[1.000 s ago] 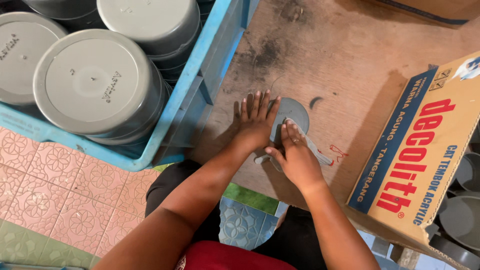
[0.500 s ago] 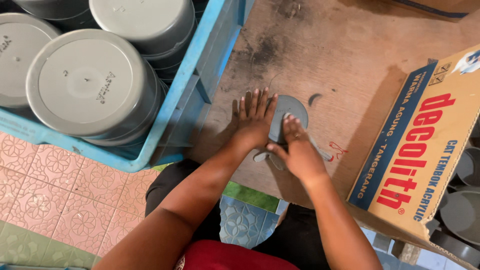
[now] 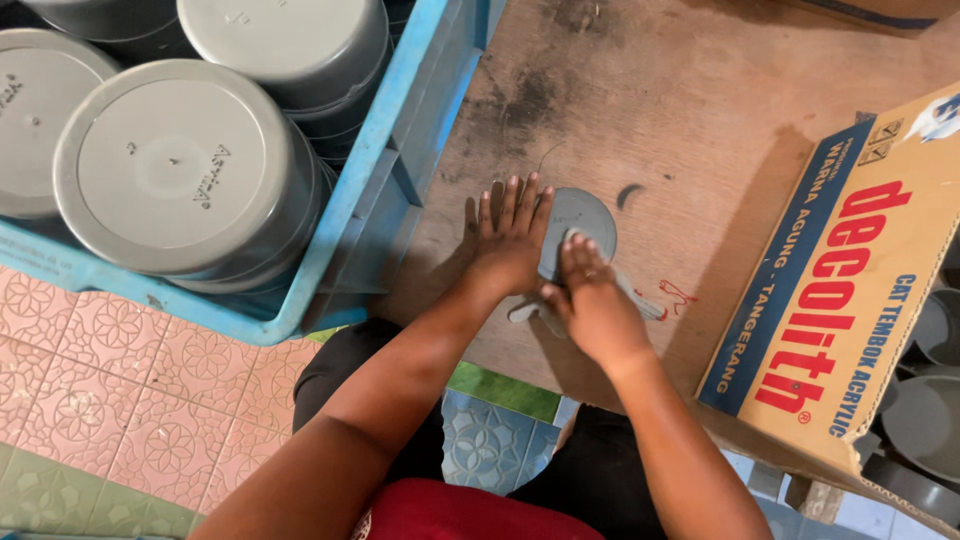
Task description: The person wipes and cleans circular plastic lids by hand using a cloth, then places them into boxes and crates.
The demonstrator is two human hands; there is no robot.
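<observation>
Your left hand (image 3: 512, 245) lies flat, fingers spread, beside the flat round grey plastic disc (image 3: 583, 217) on the worn brown wooden table (image 3: 700, 120); your right hand (image 3: 592, 300) presses it, fingers together. Blue plastic crate (image 3: 400, 150) at nine o'clock, printed cardboard box (image 3: 850, 300) at three; bare table at twelve

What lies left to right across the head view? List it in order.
Blue crate of grey tubs → left hand → grey disc under right hand → cardboard box.
</observation>
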